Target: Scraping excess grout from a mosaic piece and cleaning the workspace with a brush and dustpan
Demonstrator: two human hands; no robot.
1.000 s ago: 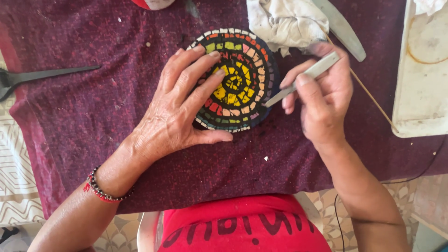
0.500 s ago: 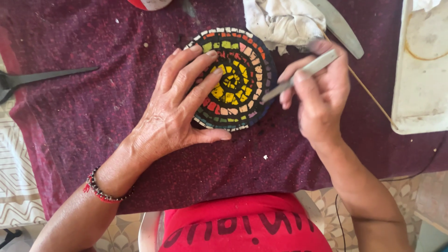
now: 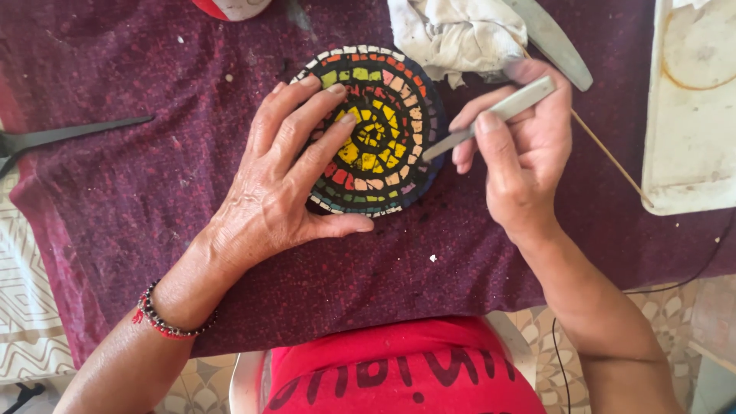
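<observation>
Maroon cloth (image 3: 153, 199): right hand (image 3: 521, 153) scraping mosaic disc (image 3: 383, 130)

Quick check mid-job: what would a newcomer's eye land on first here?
The round mosaic disc, its coloured tiles spiralling to a yellow centre, lies mid-frame on the maroon cloth. The left hand lies spread across its left side, while the right hand holds a slim grey tool whose tip meets the disc's right edge.

- A crumpled white rag (image 3: 452, 34) lies just beyond the fingertips.
- A white tray (image 3: 690, 115) sits right of the fingers.
- Black scissors (image 3: 61, 138) rest well left of them.
- A maroon cloth (image 3: 153, 207) lies underneath.
</observation>
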